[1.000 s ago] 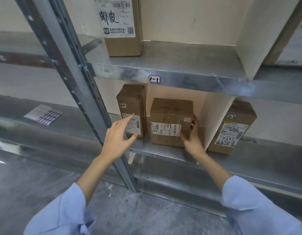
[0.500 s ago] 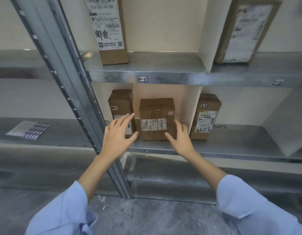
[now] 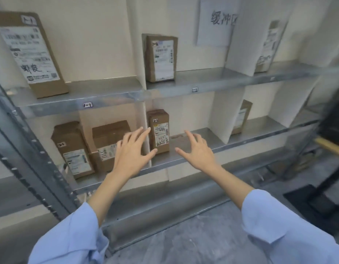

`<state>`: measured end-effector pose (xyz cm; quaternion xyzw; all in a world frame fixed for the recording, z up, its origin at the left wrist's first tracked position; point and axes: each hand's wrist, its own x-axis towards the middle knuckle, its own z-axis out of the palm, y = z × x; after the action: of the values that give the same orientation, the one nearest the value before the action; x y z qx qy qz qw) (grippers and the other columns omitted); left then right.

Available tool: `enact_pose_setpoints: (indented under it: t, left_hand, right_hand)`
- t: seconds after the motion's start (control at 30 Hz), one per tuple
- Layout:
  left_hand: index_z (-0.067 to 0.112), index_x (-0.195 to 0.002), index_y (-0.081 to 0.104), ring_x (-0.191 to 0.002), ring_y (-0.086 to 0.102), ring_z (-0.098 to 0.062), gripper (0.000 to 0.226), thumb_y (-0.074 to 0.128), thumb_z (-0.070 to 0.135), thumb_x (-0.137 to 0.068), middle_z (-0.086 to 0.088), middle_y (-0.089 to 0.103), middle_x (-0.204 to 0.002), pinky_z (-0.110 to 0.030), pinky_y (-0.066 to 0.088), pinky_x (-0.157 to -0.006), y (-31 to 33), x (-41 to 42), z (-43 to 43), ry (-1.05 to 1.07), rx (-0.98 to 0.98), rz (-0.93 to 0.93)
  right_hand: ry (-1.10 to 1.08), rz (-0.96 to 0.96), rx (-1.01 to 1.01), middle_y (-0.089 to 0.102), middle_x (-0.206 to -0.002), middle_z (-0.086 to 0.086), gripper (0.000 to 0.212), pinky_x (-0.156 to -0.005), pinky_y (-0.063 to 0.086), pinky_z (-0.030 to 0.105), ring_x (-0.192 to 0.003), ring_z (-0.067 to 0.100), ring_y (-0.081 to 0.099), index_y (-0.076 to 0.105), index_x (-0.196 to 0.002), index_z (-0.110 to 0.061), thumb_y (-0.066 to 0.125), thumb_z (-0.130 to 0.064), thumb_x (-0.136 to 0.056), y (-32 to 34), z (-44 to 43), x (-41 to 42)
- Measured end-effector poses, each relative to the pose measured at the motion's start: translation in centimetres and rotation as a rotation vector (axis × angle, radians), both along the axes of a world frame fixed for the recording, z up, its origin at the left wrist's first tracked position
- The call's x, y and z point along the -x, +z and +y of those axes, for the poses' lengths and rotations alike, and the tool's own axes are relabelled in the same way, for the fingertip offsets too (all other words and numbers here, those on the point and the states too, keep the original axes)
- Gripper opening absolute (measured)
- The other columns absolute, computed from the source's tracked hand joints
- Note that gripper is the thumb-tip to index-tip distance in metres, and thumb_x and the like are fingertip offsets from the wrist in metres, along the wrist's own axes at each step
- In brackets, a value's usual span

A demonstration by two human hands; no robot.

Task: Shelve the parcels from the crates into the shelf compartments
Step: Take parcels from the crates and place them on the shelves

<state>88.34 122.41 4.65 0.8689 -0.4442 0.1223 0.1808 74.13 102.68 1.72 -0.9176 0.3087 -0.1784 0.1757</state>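
Two brown parcels stand in the lower left compartment: a tall one marked 2-1 (image 3: 72,149) and a squarer box (image 3: 107,143) beside it. A slim parcel marked 2-2 (image 3: 159,131) stands in the compartment to the right. My left hand (image 3: 131,153) hovers open in front of the squarer box and the white divider (image 3: 144,130), holding nothing. My right hand (image 3: 196,150) is open over the bare shelf (image 3: 183,159) to the right of the 2-2 parcel. Neither hand touches a parcel.
The upper shelf carries a large labelled parcel (image 3: 29,54), a middle one (image 3: 161,58) and one at far right (image 3: 267,46). Another parcel (image 3: 242,117) leans in the lower right compartment. A metal upright (image 3: 26,155) slants at left. Dark crates (image 3: 330,126) sit at right.
My right hand let go of the squarer box and both hands drew back, fingers spread. The view swung right and pulled away, showing more compartments.
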Motion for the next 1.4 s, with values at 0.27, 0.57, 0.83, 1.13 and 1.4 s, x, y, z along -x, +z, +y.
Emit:
enact_pose_setpoints:
  t: [0.27,0.57,0.83,1.13,1.4]
  left_hand:
    - [0.041,-0.153,0.017,-0.143,0.027,-0.024,0.088,0.013,0.081,-0.074,0.006,0.024,-0.16,-0.045,0.024,-0.113,1.9,8.0,-13.4,-0.306,-0.022,-0.011]
    - [0.04,-0.154,0.017,-0.144,0.022,-0.023,0.073,0.029,0.074,-0.09,0.005,0.023,-0.161,-0.044,0.022,-0.113,2.8,20.0,-30.2,-0.623,0.008,-0.016]
    - [0.042,-0.154,0.016,-0.146,0.018,-0.022,0.082,0.021,0.077,-0.08,0.008,0.018,-0.162,-0.048,0.018,-0.118,3.6,32.1,-45.7,-0.738,0.013,0.063]
    - [0.04,-0.154,0.014,-0.146,0.019,-0.021,0.073,0.037,0.069,-0.092,0.007,0.018,-0.162,-0.046,0.02,-0.116,4.1,41.4,-59.1,-0.808,0.012,-0.016]
    - [0.04,-0.155,0.011,-0.146,0.018,-0.024,0.076,0.037,0.07,-0.091,0.004,0.018,-0.162,-0.048,0.02,-0.115,3.2,45.7,-70.8,-0.861,-0.03,0.005]
  right_hand:
    - [-0.318,0.003,0.044,0.028,-0.156,0.007,0.081,-0.101,0.043,0.045,-0.142,0.028,0.028,0.011,-0.156,-0.037,0.046,-0.069,-0.09,3.0,-7.9,13.4]
    - [-0.604,0.052,0.013,0.023,-0.159,0.008,0.079,-0.109,0.037,0.051,-0.146,0.029,0.022,0.01,-0.156,-0.036,0.042,-0.068,-0.092,3.5,-18.5,28.3]
    - [-0.7,0.075,0.057,0.022,-0.16,0.006,0.079,-0.11,0.037,0.048,-0.147,0.028,0.019,0.007,-0.156,-0.038,0.041,-0.07,-0.092,5.1,-31.2,40.5]
    - [-0.805,0.089,0.026,0.018,-0.162,0.002,0.079,-0.11,0.036,0.049,-0.149,0.026,0.016,0.007,-0.156,-0.04,0.042,-0.068,-0.092,6.4,-42.3,50.7]
    - [-0.842,0.059,0.0,0.018,-0.162,0.003,0.079,-0.111,0.035,0.048,-0.149,0.025,0.016,0.007,-0.156,-0.038,0.043,-0.068,-0.092,4.9,-51.0,54.9]
